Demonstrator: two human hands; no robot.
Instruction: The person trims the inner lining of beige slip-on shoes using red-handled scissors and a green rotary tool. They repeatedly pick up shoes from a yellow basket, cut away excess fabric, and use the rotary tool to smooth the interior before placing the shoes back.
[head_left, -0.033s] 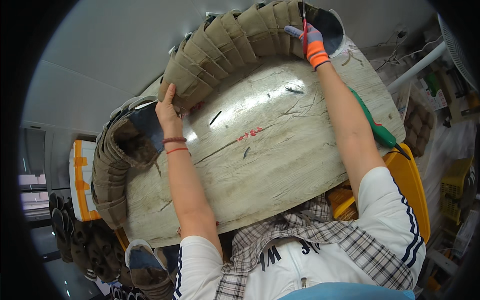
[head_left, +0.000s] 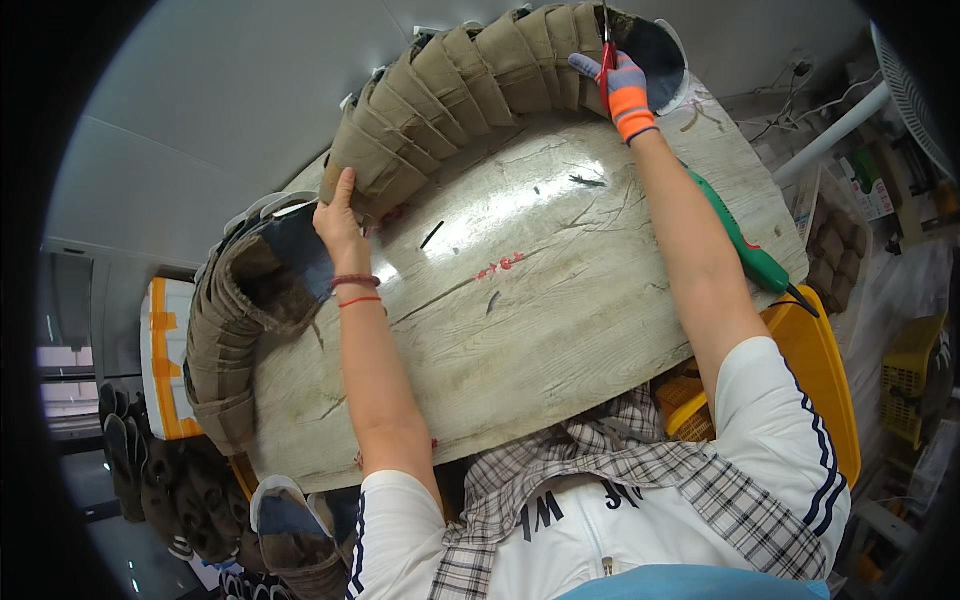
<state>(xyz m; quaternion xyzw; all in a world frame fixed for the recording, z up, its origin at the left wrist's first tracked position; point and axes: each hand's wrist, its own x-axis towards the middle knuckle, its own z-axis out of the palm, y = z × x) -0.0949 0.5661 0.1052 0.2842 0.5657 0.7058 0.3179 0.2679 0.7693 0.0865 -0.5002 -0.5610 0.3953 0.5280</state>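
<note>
A curved row of nested brown fabric slippers (head_left: 450, 85) with pale soles lies along the far edge of the table (head_left: 560, 320). My left hand (head_left: 341, 215), bare, grips the left end of this row, thumb on top of the fabric and its other fingers partly hidden. At the row's right end is my right hand (head_left: 626, 82), in a grey glove with an orange cuff. It is closed around red-handled scissors (head_left: 608, 60) pointing away from me. A dark blue insole shows just beyond them. A second nested stack of slippers (head_left: 220, 350) curves down the table's left side.
A green power tool (head_left: 745, 240) with a black cord lies at the table's right edge. Dark scraps (head_left: 432, 235) are scattered on the tabletop. A yellow bin (head_left: 815, 370) stands at right, a white taped box (head_left: 168, 355) at left. More slippers (head_left: 295, 540) sit below the table's left corner.
My left hand and the end of the row under it have shifted slightly to the right. The scissors in my right hand have tilted a little.
</note>
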